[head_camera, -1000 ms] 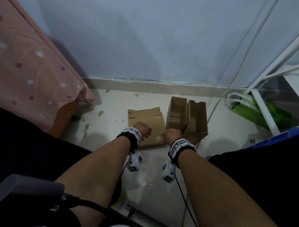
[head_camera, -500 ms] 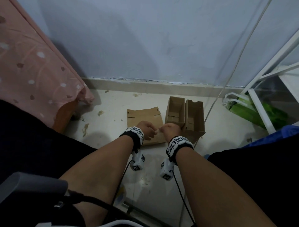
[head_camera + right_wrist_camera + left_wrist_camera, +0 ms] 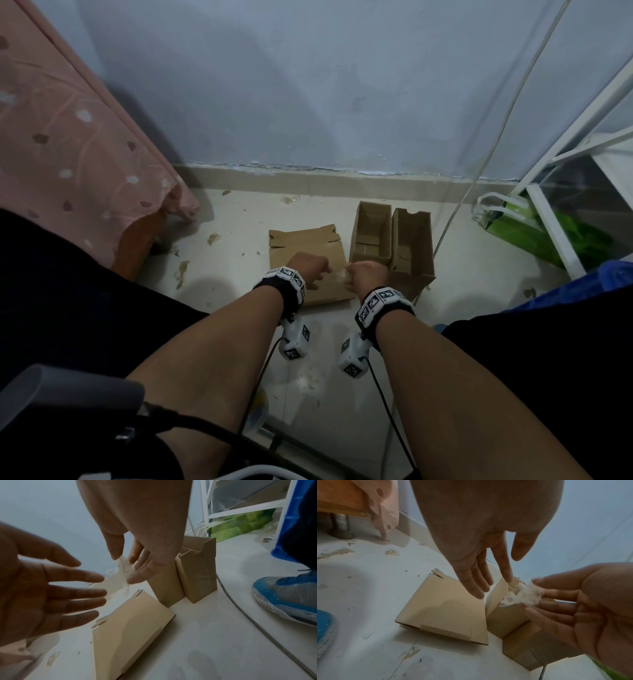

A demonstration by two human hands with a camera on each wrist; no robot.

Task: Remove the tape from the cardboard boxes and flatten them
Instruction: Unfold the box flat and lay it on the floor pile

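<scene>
A crumpled wad of clear tape point(image 3: 523, 595) is pinched between the thumb and fingers of my right hand point(image 3: 126, 563). My left hand point(image 3: 496, 573) is beside it with straight fingers and holds nothing; its index fingertip is at the wad. Both hands hover over the right edge of a flattened cardboard box point(image 3: 301, 243) lying on the floor. In the head view the left hand point(image 3: 317, 270) and right hand point(image 3: 363, 274) are almost touching. Two open cardboard boxes stand upright side by side just right of the hands, the nearer box point(image 3: 371, 233) and the outer box point(image 3: 412, 246).
A pink bed cover point(image 3: 68, 154) hangs at the left. A white rack point(image 3: 555, 240) and a green bag point(image 3: 534, 236) stand at the right, with a cable point(image 3: 455, 205) running down past the boxes. Tape scraps point(image 3: 181, 270) litter the floor. My blue shoe point(image 3: 283, 595) is near the boxes.
The two hands have drawn closer together and moved slightly farther over the flattened box. The boxes have not moved.
</scene>
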